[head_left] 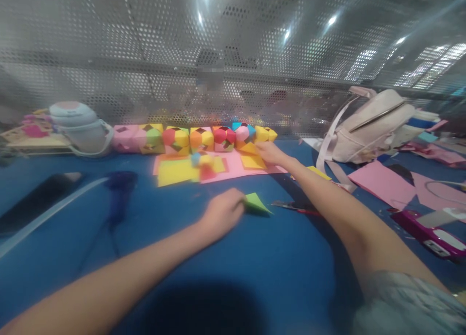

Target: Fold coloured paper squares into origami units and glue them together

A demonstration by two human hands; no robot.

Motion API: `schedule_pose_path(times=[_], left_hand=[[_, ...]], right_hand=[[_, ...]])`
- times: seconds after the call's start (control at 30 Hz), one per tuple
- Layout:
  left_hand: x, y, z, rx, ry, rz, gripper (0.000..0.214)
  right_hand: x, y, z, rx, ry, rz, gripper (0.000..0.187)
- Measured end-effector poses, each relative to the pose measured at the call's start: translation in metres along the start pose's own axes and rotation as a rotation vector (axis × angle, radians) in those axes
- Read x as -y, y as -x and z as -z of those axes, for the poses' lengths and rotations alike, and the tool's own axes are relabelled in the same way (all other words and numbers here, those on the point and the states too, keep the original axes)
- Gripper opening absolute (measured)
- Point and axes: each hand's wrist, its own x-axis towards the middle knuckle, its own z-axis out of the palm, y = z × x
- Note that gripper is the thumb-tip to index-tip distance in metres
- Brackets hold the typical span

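Note:
Low over the middle of the table, my left hand (224, 212) is closed, pinching a folded piece of green paper (257, 203) at its left end. My right hand (271, 153) reaches forward to the row of paper cubes. Its fingertips are beside a blue, pink and orange cube (243, 133) and above a yellow-orange paper sheet (253, 161); blur hides whether they grip anything. Under that sheet lies pink paper (233, 175), with yellow paper (174, 172) and small blurred coloured pieces at its left. A pair of scissors (287, 206) rests right of the green paper.
More folded paper cubes (176, 141) line the back edge before a perforated metal panel (153, 48). A white bucket-like container (82, 128), a dark phone-like slab (40, 199) and a blurred blue object (122, 194) are left. Right are a pale backpack (367, 126), pink sheets (384, 184) and a magenta device (429, 233).

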Motion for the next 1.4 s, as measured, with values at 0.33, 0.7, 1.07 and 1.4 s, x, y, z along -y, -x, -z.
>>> schedule_pose_path(times=[0.33, 0.7, 1.07, 1.4], left_hand=[[-0.002, 0.0, 0.001, 0.032, -0.043, 0.013, 0.019], [-0.004, 0.0, 0.002, 0.035, -0.024, 0.01, 0.019], [-0.007, 0.001, 0.01, 0.062, -0.155, 0.153, 0.019], [-0.008, 0.007, 0.016, 0.188, -0.275, 0.096, 0.02]], right_hand=[[-0.004, 0.007, 0.006, -0.054, -0.163, -0.024, 0.034], [0.01, 0.008, 0.002, -0.002, -0.098, 0.003, 0.031], [0.091, 0.092, 0.023, 0.02, -0.462, 0.025, 0.035], [0.111, 0.15, -0.012, -0.241, -0.298, 0.235, 0.018]])
